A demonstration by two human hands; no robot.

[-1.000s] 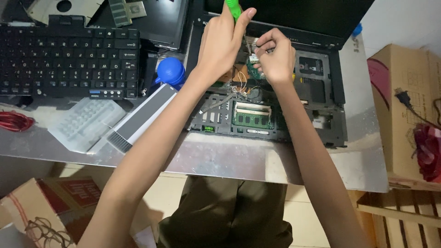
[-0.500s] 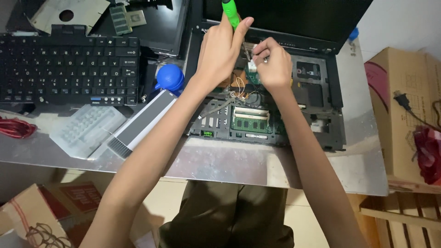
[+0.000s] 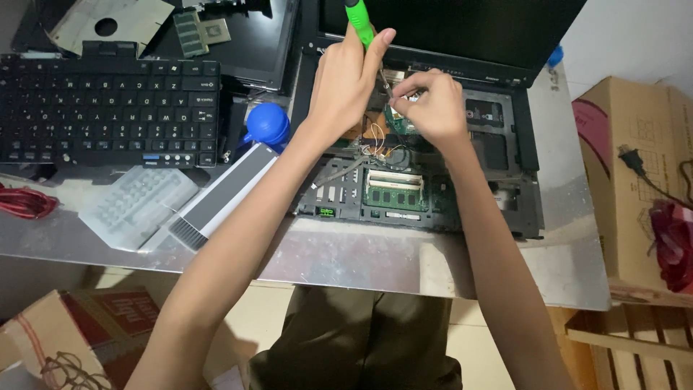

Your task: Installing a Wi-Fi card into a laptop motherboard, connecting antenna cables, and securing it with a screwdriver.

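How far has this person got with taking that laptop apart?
Well into it, by the look. The laptop base lies open with its boards bare, and a detached black keyboard sits beside it. Right now the left hand holds a green-handled screwdriver over the open base, while the right hand pinches something small by the tip. The green memory module is still seated and the screen still attached.

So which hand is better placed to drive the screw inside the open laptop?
Left, probably. The left hand already grips the green screwdriver, tip down in the open laptop. The right hand is pinching something small beside the tip, so it suits steadying.
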